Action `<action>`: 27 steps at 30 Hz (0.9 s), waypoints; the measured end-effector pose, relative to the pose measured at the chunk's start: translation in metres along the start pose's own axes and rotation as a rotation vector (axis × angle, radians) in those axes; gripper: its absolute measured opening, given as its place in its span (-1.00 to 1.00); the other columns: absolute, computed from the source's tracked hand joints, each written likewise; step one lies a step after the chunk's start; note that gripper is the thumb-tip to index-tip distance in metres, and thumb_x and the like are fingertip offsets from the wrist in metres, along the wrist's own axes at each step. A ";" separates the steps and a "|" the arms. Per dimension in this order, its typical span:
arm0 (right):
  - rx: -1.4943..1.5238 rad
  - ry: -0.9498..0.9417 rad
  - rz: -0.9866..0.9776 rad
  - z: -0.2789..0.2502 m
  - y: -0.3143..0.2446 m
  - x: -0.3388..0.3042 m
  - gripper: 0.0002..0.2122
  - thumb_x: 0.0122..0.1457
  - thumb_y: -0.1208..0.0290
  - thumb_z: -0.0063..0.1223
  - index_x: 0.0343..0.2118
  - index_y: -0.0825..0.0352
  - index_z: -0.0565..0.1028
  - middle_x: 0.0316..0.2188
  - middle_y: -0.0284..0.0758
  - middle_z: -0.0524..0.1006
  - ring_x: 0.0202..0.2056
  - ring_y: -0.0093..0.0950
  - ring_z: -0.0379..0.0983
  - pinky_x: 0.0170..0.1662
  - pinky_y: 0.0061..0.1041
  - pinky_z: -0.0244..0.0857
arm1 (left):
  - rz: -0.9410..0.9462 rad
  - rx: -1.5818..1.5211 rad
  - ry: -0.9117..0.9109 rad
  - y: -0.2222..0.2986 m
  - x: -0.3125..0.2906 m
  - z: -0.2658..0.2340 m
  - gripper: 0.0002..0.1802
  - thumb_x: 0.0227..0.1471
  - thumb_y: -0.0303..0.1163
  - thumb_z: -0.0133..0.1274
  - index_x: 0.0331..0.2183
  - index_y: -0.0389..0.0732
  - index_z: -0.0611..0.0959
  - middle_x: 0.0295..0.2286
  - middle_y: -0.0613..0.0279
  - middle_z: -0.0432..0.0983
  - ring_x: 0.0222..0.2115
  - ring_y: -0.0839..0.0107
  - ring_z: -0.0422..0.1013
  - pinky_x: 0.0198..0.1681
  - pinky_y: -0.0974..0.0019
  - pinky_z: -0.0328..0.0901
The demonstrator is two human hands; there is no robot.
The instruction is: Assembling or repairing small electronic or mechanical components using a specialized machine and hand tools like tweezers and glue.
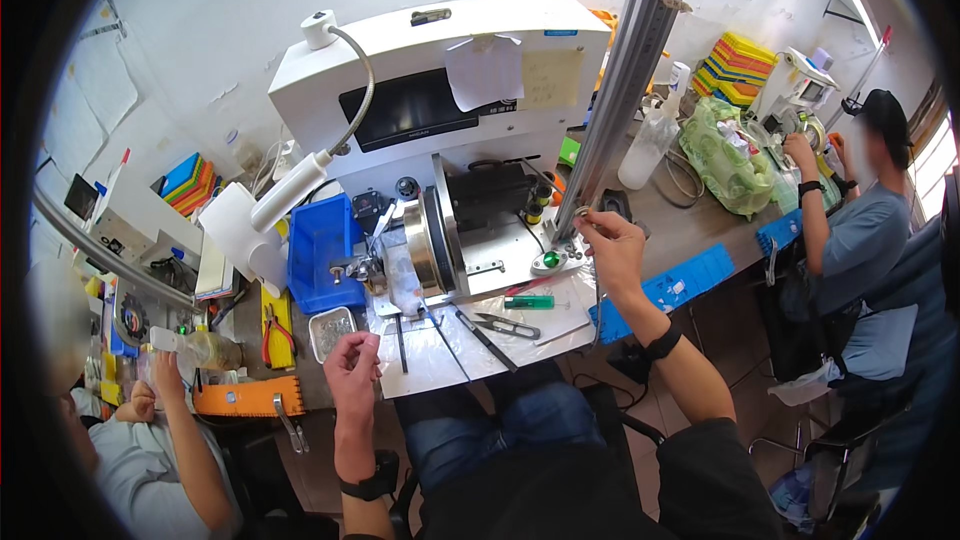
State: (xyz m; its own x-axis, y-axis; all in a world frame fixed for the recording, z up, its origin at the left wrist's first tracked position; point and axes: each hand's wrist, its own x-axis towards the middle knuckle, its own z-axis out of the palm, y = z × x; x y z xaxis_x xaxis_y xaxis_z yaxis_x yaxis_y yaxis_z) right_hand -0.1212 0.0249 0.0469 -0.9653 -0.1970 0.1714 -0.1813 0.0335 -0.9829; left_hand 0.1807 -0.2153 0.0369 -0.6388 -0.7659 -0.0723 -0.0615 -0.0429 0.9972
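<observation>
My right hand [617,250] is raised beside the metal upright post [625,70]. Its thumb and fingertips pinch a small shiny metallic piece [581,211], too small to name. Below the fingertips a green button [551,259] sits on the machine's base. My left hand [352,370] is in front of the bench edge, next to a small white tray [332,333] of tiny parts. Its fingers are curled together; whether anything is in them is hidden. Between the hands stands a machine with a brass-coloured round wheel [415,248] and a small metal fixture [362,268] at its left.
Tweezers [508,327], a green lighter [528,302] and dark rods lie on the white sheet [420,360]. A blue bin [315,260], a lamp [290,195] and red pliers [270,330] stand left. Co-workers sit on both sides. A spray bottle [648,150] is right.
</observation>
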 end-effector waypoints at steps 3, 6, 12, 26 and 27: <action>-0.015 -0.021 -0.039 0.002 0.003 -0.001 -0.85 0.08 0.53 0.25 -0.27 0.39 0.64 -0.50 -0.46 0.56 -0.53 -0.75 0.38 -0.55 -0.71 0.25 | 0.023 0.001 0.057 0.002 0.000 0.001 -0.89 0.13 -0.41 0.13 -0.35 -0.26 0.62 -0.63 0.45 0.39 -0.66 0.73 0.23 -0.59 0.59 0.11; -0.048 -0.041 -0.124 0.011 0.001 -0.006 -0.84 0.08 0.53 0.26 -0.25 0.38 0.65 -0.50 -0.46 0.56 -0.52 -0.75 0.37 -0.54 -0.72 0.23 | -0.017 -0.028 0.156 0.003 0.002 -0.003 -0.88 0.14 -0.42 0.12 -0.32 -0.28 0.62 -0.58 0.42 0.43 -0.60 0.70 0.30 -0.52 0.59 0.18; -0.040 -0.393 0.058 0.051 -0.032 -0.018 -0.81 0.09 0.46 0.27 -0.23 0.37 0.66 -0.42 -0.41 0.60 -0.48 -0.68 0.40 -0.41 -0.67 0.28 | 0.456 0.377 0.157 0.041 0.008 0.003 -0.79 0.15 -0.47 0.04 -0.16 -0.30 0.63 -0.30 0.27 0.52 -0.33 0.51 0.42 -0.22 0.44 0.31; 0.188 -0.830 0.126 0.123 -0.048 -0.009 -0.83 0.10 0.61 0.15 -0.23 0.37 0.65 -0.35 -0.46 0.48 -0.29 -0.64 0.33 -0.16 -0.61 0.20 | -0.031 -0.074 -0.482 0.062 0.077 0.081 -0.75 0.26 -0.45 -0.11 -0.07 -0.27 0.54 -0.50 0.36 0.46 -0.58 0.53 0.41 -0.58 0.37 0.30; 0.187 -0.835 0.130 0.122 -0.049 -0.010 -0.83 0.10 0.61 0.15 -0.23 0.37 0.65 -0.35 -0.46 0.48 -0.29 -0.64 0.33 -0.16 -0.61 0.20 | 0.435 0.273 -0.306 0.058 0.077 0.078 -0.76 0.19 -0.48 -0.04 -0.10 -0.26 0.56 -0.49 0.28 0.48 -0.55 0.41 0.44 -0.53 0.32 0.33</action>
State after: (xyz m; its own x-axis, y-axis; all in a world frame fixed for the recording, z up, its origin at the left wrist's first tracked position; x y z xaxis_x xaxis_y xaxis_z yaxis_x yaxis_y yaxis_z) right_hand -0.0801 -0.0943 0.0856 -0.5088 -0.8606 0.0225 0.0262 -0.0416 -0.9988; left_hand 0.0682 -0.2270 0.0877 -0.8391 -0.4544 0.2989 0.0864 0.4313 0.8981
